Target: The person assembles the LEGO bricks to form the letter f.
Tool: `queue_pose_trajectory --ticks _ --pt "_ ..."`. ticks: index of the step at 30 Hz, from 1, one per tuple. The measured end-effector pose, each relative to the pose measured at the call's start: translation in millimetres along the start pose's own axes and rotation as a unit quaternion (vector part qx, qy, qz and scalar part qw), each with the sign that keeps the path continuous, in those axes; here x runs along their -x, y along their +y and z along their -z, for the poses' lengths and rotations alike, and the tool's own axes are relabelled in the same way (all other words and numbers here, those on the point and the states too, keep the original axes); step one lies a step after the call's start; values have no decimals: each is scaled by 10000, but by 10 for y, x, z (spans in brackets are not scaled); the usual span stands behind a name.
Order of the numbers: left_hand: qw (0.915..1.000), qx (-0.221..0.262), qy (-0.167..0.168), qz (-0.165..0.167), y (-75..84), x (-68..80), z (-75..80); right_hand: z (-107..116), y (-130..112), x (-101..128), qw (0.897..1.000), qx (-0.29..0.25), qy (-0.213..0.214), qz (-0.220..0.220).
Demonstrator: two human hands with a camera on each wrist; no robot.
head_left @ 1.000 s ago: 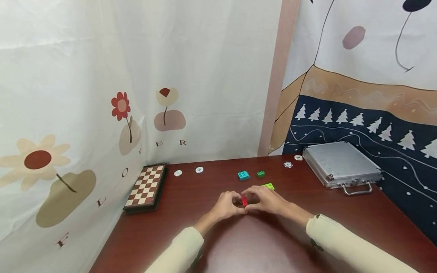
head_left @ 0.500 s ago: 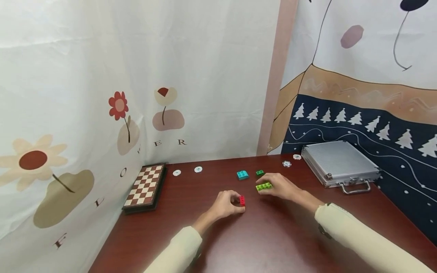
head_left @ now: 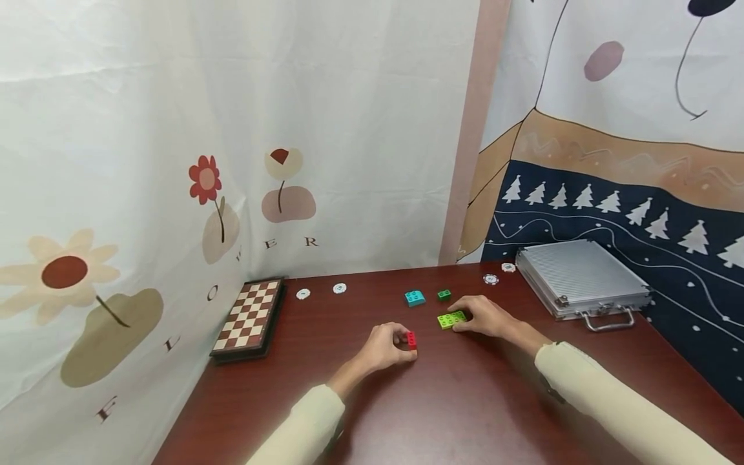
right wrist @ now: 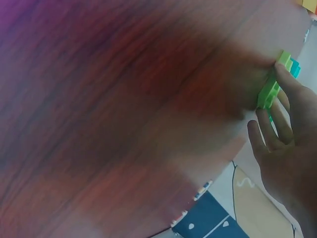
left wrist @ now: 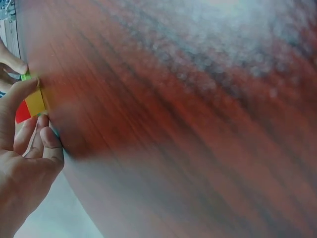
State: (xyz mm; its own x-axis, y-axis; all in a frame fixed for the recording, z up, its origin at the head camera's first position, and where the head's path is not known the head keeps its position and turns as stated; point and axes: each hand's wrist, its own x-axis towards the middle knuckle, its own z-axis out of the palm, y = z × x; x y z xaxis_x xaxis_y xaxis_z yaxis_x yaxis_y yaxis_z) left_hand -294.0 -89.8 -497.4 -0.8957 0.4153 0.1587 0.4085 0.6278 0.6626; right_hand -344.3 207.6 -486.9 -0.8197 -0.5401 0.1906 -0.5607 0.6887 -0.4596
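Observation:
My left hand [head_left: 388, 344] pinches a small red brick [head_left: 411, 340] on the dark wooden table [head_left: 465, 407]; the left wrist view shows the red brick [left wrist: 22, 112] stacked with a yellow brick [left wrist: 36, 101] between thumb and fingers. To its right, my right hand [head_left: 485, 316] grips a lime green brick [head_left: 451, 319] that sits on the table. In the right wrist view the lime green brick [right wrist: 271, 87] is held at the fingertips. A cyan brick [head_left: 415, 298] and a small dark green brick [head_left: 444, 294] lie just beyond both hands.
A folded chessboard [head_left: 248, 318] lies at the left wall. A silver metal case [head_left: 581, 279] sits at the right. White poker chips [head_left: 340, 289] lie along the back edge, two more poker chips [head_left: 491, 279] near the case. Curtains close in left and back.
My right hand left the red brick, moved right and back, and took hold of the lime green brick. The left hand stayed in place holding the red brick.

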Motion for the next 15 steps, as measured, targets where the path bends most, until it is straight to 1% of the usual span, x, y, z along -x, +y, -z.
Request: queue_pose_trajectory --ticks 4,6,11,15 --pt "9997 223 -88 -14 25 1 33 -31 -11 -7 10000 57 -3 0" --pt "9993 331 -151 1 35 5 53 -43 -9 -12 9999 106 17 91" --pt "9989 369 -292 -60 27 11 88 -72 23 -16 9995 154 110 262" --pt "9985 401 -347 -163 0 8 100 -76 12 -23 9996 142 124 204"
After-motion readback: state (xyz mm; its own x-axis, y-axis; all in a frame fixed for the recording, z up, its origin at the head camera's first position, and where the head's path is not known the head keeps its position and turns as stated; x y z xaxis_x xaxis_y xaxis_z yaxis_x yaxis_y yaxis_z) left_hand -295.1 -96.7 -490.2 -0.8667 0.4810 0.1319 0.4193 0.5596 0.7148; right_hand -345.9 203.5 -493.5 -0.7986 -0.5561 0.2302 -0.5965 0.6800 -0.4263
